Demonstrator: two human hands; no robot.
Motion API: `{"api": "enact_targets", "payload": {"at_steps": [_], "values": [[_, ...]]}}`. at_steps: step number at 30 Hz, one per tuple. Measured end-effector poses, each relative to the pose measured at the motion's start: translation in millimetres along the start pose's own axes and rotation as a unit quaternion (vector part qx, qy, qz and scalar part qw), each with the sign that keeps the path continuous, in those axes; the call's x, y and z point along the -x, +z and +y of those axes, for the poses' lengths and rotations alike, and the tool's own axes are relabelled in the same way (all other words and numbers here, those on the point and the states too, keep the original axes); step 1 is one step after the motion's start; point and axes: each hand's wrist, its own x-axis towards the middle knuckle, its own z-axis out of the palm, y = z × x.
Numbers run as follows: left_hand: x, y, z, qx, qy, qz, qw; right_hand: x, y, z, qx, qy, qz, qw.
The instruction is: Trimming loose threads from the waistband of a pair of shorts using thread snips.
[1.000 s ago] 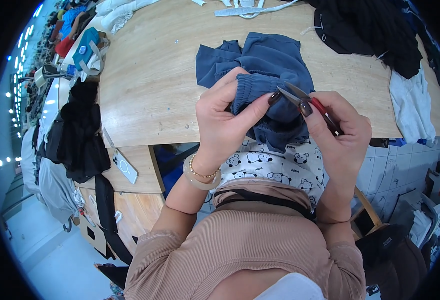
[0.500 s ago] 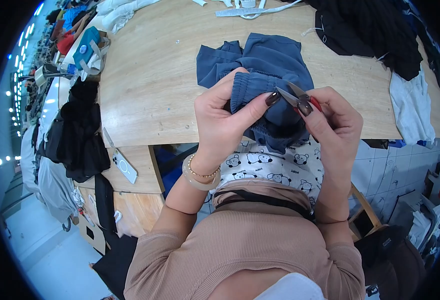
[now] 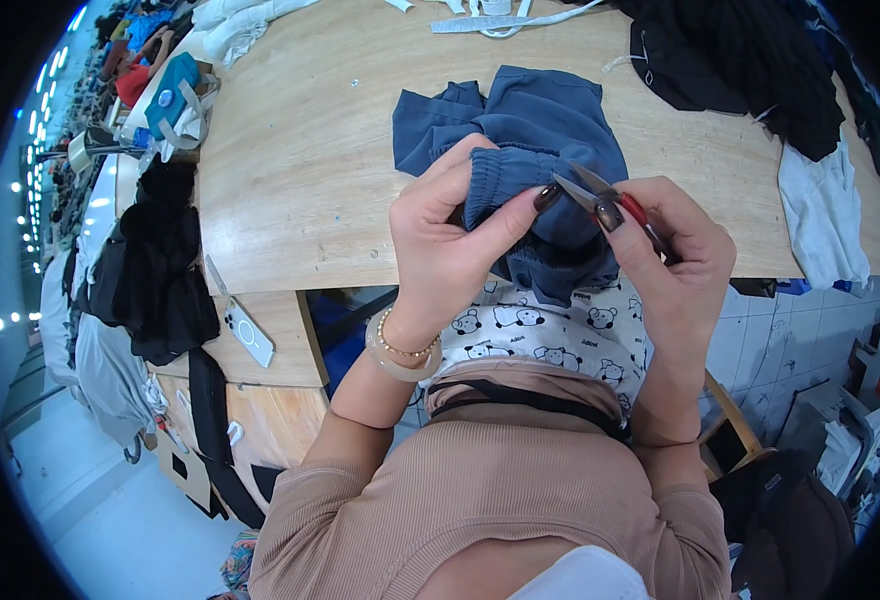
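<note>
Blue trousers (image 3: 550, 110) with a gathered elastic waistband lie bunched over the near edge of the table. My left hand (image 3: 445, 225) pinches the waistband between thumb and fingers, lifting it off the wood. In my right hand (image 3: 675, 240) is a pair of thread snips (image 3: 632, 208) with red on the handle. Their two pointed blades are apart, with the tips beside my left thumb at the waistband. Whether a thread lies between the blades is too small to tell.
A pale wooden table (image 3: 290, 150) spreads in front of me. Black garments (image 3: 730, 70) are heaped at the far right, above a white cloth (image 3: 822, 215) hanging over the edge. To the left are a phone (image 3: 249, 332) and black clothing (image 3: 155, 270). White straps (image 3: 510, 22) lie at the back.
My right hand has shifted slightly right and turned a little, showing more of the red handle. My left hand keeps its pinch on the waistband, almost unmoved.
</note>
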Motion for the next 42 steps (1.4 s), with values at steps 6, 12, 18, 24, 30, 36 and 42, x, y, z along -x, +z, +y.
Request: {"api": "enact_targets", "payload": {"at_steps": [6,12,18,24,30,36,42], "values": [[-1,0,2,0.018,-0.007,-0.006,1.000,-2,1,13,-0.115,-0.001,-0.032,0.993],[-4,2,5,0.041,-0.010,-0.019,0.999,-2,6,22,-0.320,0.062,-0.047,0.944],[-3,2,1,0.024,-0.041,-0.001,0.999,-12,-12,16,-0.362,-0.055,-0.012,0.930],[-3,4,5,0.075,-0.080,0.028,0.994,-2,-7,-12,0.033,-0.026,0.005,0.999],[-2,4,8,0.088,-0.105,0.028,0.990,-2,-1,-8,0.078,-0.018,0.008,0.997],[-2,5,9,0.078,-0.108,0.021,0.991,-3,1,-4,0.079,-0.044,0.026,0.996],[-2,2,8,0.074,-0.103,0.020,0.992,-4,3,-6,0.101,-0.039,0.023,0.994]]}}
